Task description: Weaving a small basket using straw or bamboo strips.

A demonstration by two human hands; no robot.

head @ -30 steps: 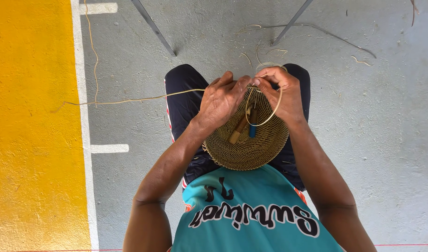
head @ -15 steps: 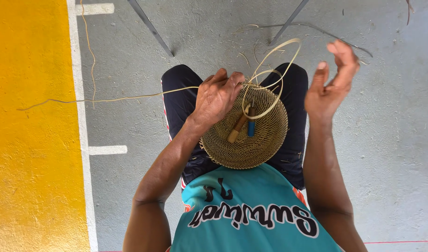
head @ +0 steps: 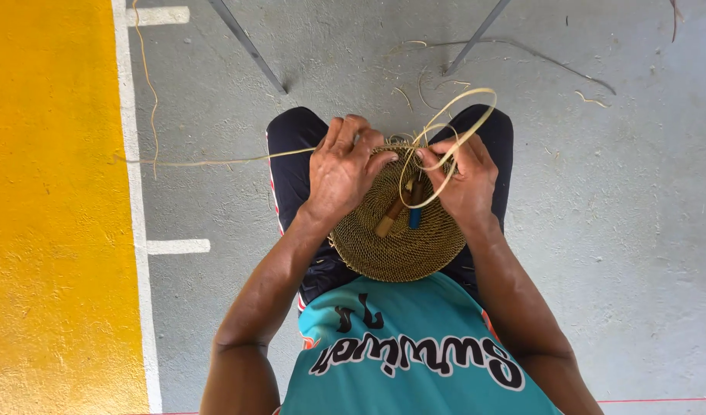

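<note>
Two hands at woven basket [head: 395, 242] rim, left hand [head: 344, 173], right hand [head: 462, 180] pinching looped strand [head: 453, 134]

Top: we are wearing a sleeveless teal jersey [head: 414, 346] with dark, white-edged lettering.
Legs: we are wearing dark shorts [head: 291, 165] with a red-and-white side stripe.
Arms: bare.

Under me is a grey concrete floor [head: 622, 230], with a yellow painted band [head: 53, 230] along its left edge, bordered by a white line [head: 134, 230]. Loose pale fibre scraps [head: 422, 88] lie scattered on the floor ahead of my knees.
</note>
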